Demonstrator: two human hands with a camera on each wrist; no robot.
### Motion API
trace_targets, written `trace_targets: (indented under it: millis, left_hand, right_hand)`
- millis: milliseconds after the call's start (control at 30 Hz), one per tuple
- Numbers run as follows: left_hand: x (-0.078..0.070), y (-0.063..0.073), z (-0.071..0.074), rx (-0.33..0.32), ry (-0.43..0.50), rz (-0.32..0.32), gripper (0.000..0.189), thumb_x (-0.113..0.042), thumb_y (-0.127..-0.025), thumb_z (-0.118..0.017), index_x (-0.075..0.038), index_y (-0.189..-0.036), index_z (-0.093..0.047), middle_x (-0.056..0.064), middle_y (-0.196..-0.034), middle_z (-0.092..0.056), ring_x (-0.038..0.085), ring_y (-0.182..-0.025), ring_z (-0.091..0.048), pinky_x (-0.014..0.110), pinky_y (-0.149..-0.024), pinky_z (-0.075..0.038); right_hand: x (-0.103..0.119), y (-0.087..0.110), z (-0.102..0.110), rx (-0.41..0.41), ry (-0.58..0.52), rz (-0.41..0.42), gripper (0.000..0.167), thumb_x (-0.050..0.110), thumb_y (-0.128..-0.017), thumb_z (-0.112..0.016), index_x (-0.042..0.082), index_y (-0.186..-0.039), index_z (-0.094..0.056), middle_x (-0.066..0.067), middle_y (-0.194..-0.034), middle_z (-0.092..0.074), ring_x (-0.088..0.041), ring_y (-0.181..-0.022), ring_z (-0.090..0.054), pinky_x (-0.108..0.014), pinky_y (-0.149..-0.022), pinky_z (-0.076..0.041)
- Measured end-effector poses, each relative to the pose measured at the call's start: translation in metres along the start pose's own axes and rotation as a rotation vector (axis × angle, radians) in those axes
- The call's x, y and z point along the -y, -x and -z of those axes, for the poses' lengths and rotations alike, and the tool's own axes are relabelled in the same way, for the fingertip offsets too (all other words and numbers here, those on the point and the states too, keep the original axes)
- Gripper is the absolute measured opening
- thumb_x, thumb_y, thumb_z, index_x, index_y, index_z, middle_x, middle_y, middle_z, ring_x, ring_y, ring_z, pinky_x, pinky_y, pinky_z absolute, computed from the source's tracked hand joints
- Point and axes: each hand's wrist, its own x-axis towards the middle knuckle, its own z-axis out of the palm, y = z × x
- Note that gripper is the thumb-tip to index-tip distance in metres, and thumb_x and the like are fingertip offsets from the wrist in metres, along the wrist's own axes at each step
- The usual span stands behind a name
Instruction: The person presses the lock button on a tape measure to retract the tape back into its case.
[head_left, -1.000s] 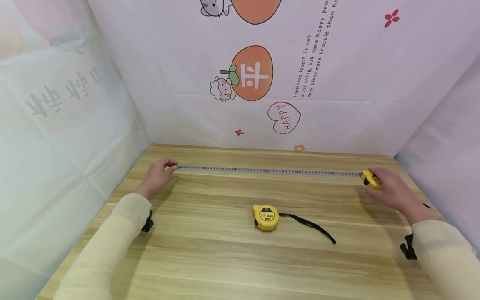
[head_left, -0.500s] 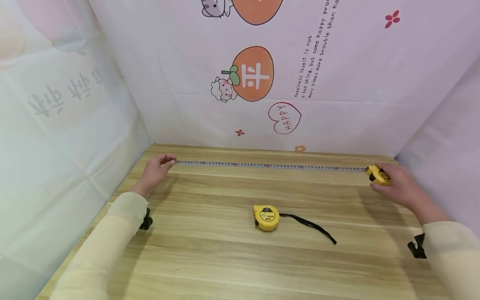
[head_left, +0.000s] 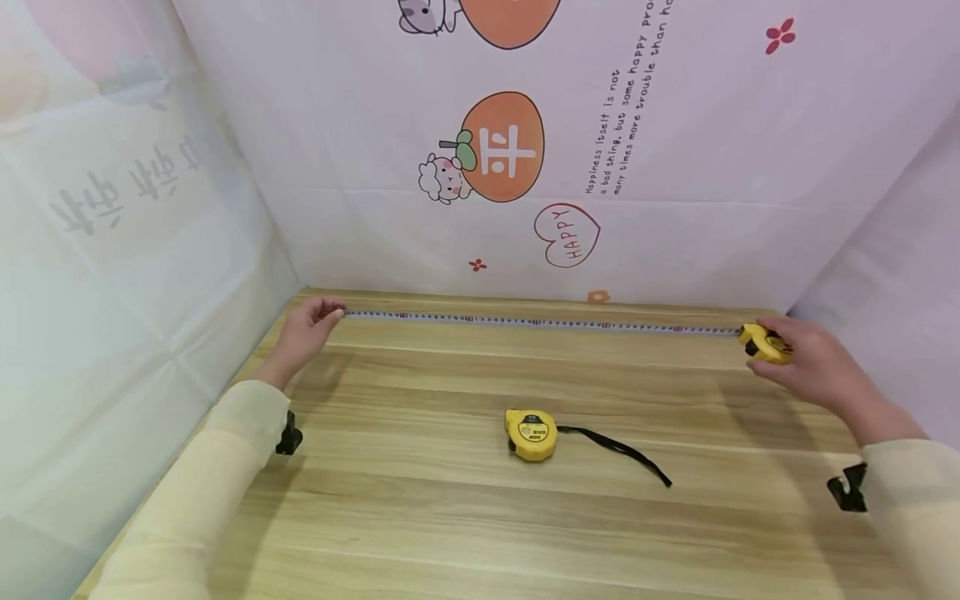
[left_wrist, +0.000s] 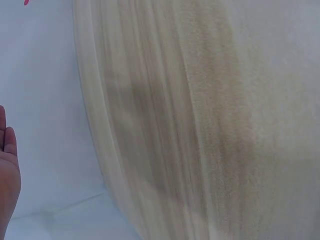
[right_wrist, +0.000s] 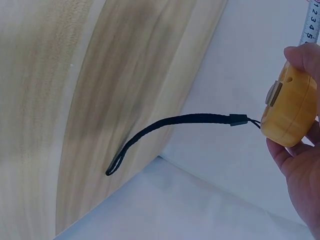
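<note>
1. Yellow case (head_left: 763,343) in the right hand (head_left: 813,362), fingers and thumb curled round it; it is at the far right, near the right edge of the desk (head_left: 450,533).
2. From this case a black strap (right_wrist: 195,119) hangs loose, seen in the right wrist view.
3. The left hand (head_left: 306,331) pinches the free end of the blade (head_left: 536,322) at the far left; the left wrist view catches only part of that hand, without the blade.
4. Between the hands the blade runs nearly straight, left to right, along the far part of the desk.
5. Compared with a second ago, the hands stand wider apart and farther off: the left has shifted left and far, the right likewise to the right and far. More blade is out, and it shows closer to the back wall (head_left: 675,250).
6. For the work in hand, I judge this as drawing the blade longer while keeping it taut. Whether the case's lock is set, I cannot tell.
7. Nearer, around the middle, a second tape (head_left: 532,435) lies where it was, its cord (head_left: 618,450) trailing right and near; neither hand touches it.
</note>
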Motion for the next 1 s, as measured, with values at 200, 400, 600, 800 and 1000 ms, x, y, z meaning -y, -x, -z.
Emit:
trace_targets:
  millis: [200,400,600,800,1000]
  left_hand:
    - [-0.004,-0.003,0.003,-0.035,0.018,-0.035,0.03,-0.015,-0.103,-0.051,0.007,-0.121,-0.057,0.022,-0.115,-0.06,0.021,-0.103,-0.054,0.029,-0.089,-0.043]
    - [-0.004,-0.004,0.006,-0.063,0.01,-0.042,0.028,-0.015,-0.102,-0.051,0.006,-0.119,-0.059,0.021,-0.113,-0.061,0.014,-0.098,-0.053,0.024,-0.086,-0.042]
    - [-0.005,-0.005,0.008,-0.089,0.028,-0.043,0.027,-0.015,-0.102,-0.052,0.006,-0.117,-0.059,0.02,-0.116,-0.061,0.011,-0.098,-0.053,0.022,-0.085,-0.042]
    - [-0.009,-0.004,0.012,-0.104,0.046,-0.026,0.028,-0.015,-0.102,-0.053,0.008,-0.118,-0.059,0.021,-0.114,-0.061,0.01,-0.096,-0.052,0.019,-0.082,-0.042]
    - [-0.011,-0.003,0.017,-0.106,0.028,-0.003,0.031,-0.017,-0.102,-0.052,0.007,-0.12,-0.058,0.02,-0.113,-0.06,0.014,-0.096,-0.051,0.019,-0.08,-0.042]
  right_hand:
    - [0.006,-0.001,0.006,-0.014,0.032,0.009,0.063,0.01,-0.081,-0.079,-0.017,-0.129,-0.047,-0.029,-0.099,-0.058,-0.021,-0.069,-0.048,-0.03,-0.052,-0.041]
    - [0.012,-0.002,0.011,-0.019,0.068,0.034,0.065,0.011,-0.08,-0.079,-0.017,-0.13,-0.048,-0.034,-0.106,-0.058,-0.026,-0.073,-0.051,-0.037,-0.056,-0.042]
    - [0.015,-0.002,0.015,-0.021,0.107,0.044,0.066,0.014,-0.08,-0.08,-0.016,-0.129,-0.049,-0.032,-0.106,-0.059,-0.026,-0.073,-0.05,-0.039,-0.057,-0.04]
    - [0.02,-0.003,0.022,-0.051,0.109,0.059,0.064,0.013,-0.077,-0.082,-0.016,-0.125,-0.053,-0.03,-0.103,-0.061,-0.022,-0.07,-0.047,-0.031,-0.052,-0.037]
    - [0.026,-0.004,0.027,-0.08,0.085,0.058,0.068,0.009,-0.072,-0.085,-0.011,-0.128,-0.053,-0.029,-0.103,-0.062,-0.029,-0.075,-0.052,-0.04,-0.059,-0.043]
